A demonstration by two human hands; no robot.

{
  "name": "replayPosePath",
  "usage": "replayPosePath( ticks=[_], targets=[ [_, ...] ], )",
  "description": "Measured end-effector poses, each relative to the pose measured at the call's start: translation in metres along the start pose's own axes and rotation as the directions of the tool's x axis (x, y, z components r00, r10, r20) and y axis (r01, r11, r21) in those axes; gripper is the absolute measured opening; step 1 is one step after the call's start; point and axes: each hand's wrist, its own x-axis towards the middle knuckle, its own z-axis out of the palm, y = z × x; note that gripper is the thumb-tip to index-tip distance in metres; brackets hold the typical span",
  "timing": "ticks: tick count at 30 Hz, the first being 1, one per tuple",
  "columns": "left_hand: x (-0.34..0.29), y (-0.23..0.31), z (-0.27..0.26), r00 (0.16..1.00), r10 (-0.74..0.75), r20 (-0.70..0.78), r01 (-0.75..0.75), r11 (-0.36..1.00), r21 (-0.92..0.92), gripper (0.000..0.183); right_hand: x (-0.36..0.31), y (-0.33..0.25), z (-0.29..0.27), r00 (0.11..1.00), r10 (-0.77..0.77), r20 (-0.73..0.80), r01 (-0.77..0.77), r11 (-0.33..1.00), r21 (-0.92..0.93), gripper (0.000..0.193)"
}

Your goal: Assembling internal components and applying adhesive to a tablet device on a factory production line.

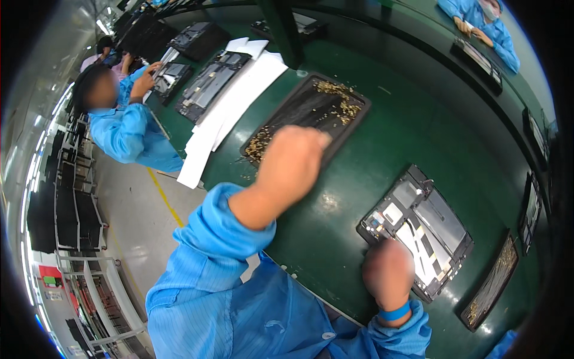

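My left hand [292, 158] is over the near side of a black tray [293, 113] that holds small brass-coloured screw-like parts. Its fingers are curled together and point down, so whatever they may grip is hidden. At the lower right, an opened laptop-like device [427, 221] lies on the green table, its dark panels, circuit board and white strips exposed. My right hand [388, 272], with a blue band at the wrist, is at the near left edge of this device. Blur smears its fingers, and I cannot tell whether they grip the edge.
Another tray of small parts [491, 281] lies at the far right. White sheets [230, 113] and a second opened device [213, 87] are at the upper left. A co-worker in blue [134, 128] works beyond them. A dark green post [281, 33] rises behind the tray.
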Motion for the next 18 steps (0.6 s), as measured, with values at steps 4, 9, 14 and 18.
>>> replayPosePath(
  ticks=[4,9,14,18],
  targets=[
    [-0.035,0.038,-0.017,0.915,0.372,0.156,-0.334,0.915,-0.226,0.012,-0.014,-0.01,-0.005,0.93,-0.366,-0.041,0.365,0.93,-0.034,0.048],
    [-0.059,0.054,-0.026,0.859,0.468,0.209,-0.398,0.866,-0.303,0.018,-0.015,-0.011,-0.023,0.944,-0.277,0.179,0.322,0.894,-0.311,0.055],
    [-0.067,0.053,-0.027,0.846,0.478,0.236,-0.408,0.866,-0.291,0.018,-0.032,-0.003,-0.036,0.985,-0.144,0.097,0.149,0.988,-0.046,0.041],
    [-0.07,0.054,-0.029,0.831,0.488,0.269,-0.412,0.863,-0.292,0.018,-0.031,0.008,-0.054,0.983,-0.087,0.163,0.091,0.996,-0.013,0.033]
  ],
)
